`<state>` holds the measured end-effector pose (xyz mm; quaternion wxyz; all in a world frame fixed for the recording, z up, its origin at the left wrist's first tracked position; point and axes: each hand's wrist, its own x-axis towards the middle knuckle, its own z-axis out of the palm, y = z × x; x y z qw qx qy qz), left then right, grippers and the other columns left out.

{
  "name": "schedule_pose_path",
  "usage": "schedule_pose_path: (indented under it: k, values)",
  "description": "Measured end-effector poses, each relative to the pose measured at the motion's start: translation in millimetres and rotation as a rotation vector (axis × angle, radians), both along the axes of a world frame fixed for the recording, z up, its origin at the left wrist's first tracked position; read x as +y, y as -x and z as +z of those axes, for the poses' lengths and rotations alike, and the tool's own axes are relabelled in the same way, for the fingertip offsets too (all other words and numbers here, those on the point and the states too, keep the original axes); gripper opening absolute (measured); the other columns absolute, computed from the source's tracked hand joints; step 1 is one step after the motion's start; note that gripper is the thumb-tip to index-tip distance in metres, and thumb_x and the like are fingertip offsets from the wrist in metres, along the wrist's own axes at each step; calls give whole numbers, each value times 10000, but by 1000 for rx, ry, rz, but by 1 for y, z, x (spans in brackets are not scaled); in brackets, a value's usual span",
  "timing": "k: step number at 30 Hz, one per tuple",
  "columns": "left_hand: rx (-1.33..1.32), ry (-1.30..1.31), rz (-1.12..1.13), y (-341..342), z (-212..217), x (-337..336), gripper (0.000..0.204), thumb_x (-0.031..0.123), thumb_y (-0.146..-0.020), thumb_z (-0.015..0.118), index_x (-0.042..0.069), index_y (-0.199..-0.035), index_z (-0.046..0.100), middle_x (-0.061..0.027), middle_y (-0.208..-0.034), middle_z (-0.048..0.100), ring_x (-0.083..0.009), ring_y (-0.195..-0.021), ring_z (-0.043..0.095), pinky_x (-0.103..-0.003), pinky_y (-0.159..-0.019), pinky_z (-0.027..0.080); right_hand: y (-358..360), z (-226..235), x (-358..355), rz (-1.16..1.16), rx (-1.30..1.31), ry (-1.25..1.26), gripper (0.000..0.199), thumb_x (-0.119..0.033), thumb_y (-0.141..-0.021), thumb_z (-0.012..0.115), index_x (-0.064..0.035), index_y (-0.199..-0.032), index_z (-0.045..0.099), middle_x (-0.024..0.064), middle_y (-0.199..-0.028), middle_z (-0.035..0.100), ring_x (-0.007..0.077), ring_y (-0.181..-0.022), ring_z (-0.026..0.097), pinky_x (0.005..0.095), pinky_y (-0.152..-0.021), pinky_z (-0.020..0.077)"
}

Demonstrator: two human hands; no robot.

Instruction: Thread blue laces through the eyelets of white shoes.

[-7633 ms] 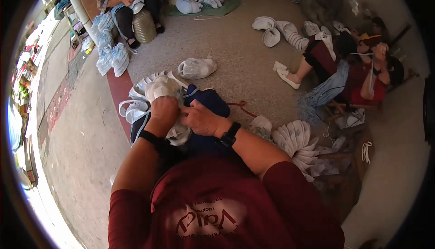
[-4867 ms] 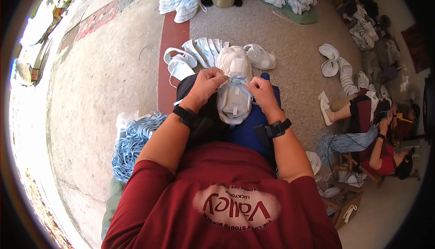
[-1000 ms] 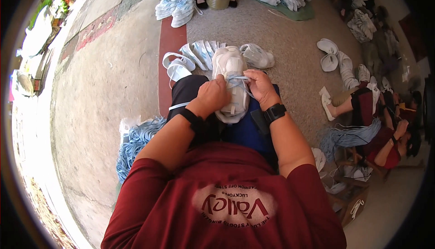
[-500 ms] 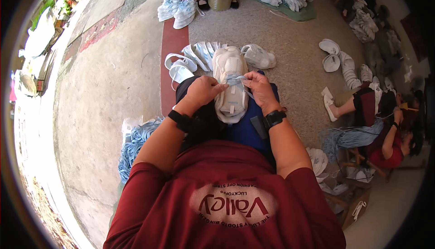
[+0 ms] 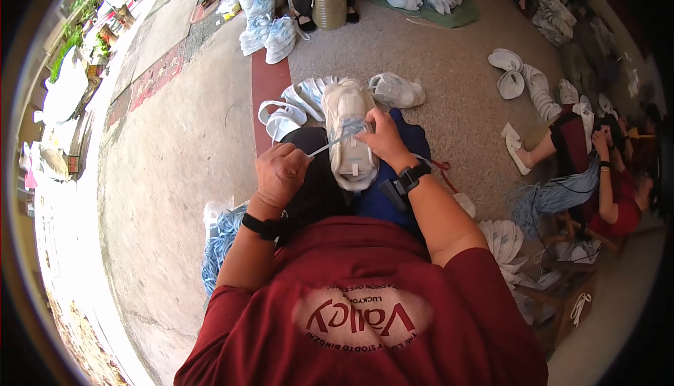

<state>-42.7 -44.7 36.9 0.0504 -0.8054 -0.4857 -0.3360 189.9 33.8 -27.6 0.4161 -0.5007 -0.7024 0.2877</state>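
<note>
Sneaker [image 5: 349,133], white w/ pale-blue lace [image 5: 330,144]: lying sole-down along the lap, toe pointing away, heel near the belly. Left fingers [image 5: 289,156] curled shut on the lace end, drawn taut out to the left & slightly toward the body. Right fingers [image 5: 373,123] pinched closed at the eyelet row, over the tongue, touching the upper; exact pinch on the lace partly hidden. Left hand [image 5: 279,174] apart from the shoe, right hand [image 5: 385,140] resting on it. Black band on each wrist.

Handling, judged: light, upper soft & a bit squashy, sole stiffer, so best steadied by the sides of the midfoot or heel, not by the tongue. Lace thin, limp, prob. slippery; grip close to the tip.

Round about: more white shoes [image 5: 302,102] on the concrete floor [image 5: 175,147] just beyond the knees, bundle of blue laces [image 5: 221,242] on the left, other seated people w/ shoe piles at right & far end.
</note>
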Motion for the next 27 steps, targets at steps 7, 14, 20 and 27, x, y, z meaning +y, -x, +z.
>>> schedule_pose_path:
  k: [7, 14, 20, 27]
  values:
    - [-366, 374, -19, 1, -26, -6, 90, 114, -689, 678, 87, -698, 594, -66, -692, 600, -269, -632, 591, -360, -567, 467, -21, 25, -34, -6, -432, -106, 158, -152, -764, 619, -29, -790, 523, 184, -697, 561, 375, -690, 561, 439, -600, 444]
    - [-282, 206, 66, 53, -32, 8, 80, 95, -714, 686, 60, -680, 623, -95, -657, 607, -233, -601, 596, -322, -559, 463, -88, 48, -60, -2, -532, -321, 139, -135, -776, 604, -56, -687, 533, 151, -600, 545, 346, -574, 554, 409, -496, 429]
    - [-852, 721, 127, 173, -98, -42, 37, 70, -772, 673, 37, -758, 661, 9, -624, 591, -58, -550, 504, -203, -474, 381, -215, 10, -123, -330, -331, -8, 131, -107, -791, 579, 17, -752, 594, 152, -624, 558, 247, -549, 553, 328, -543, 441]
    - [-977, 1002, 621, 311, -110, -174, 54, 113, -772, 671, 70, -748, 648, 0, -586, 580, -47, -431, 430, -190, -388, 317, -389, -74, -292, -738, -268, 225, 182, -106, -772, 533, 30, -664, 478, 63, -548, 407, 114, -538, 381, 292, -499, 331]
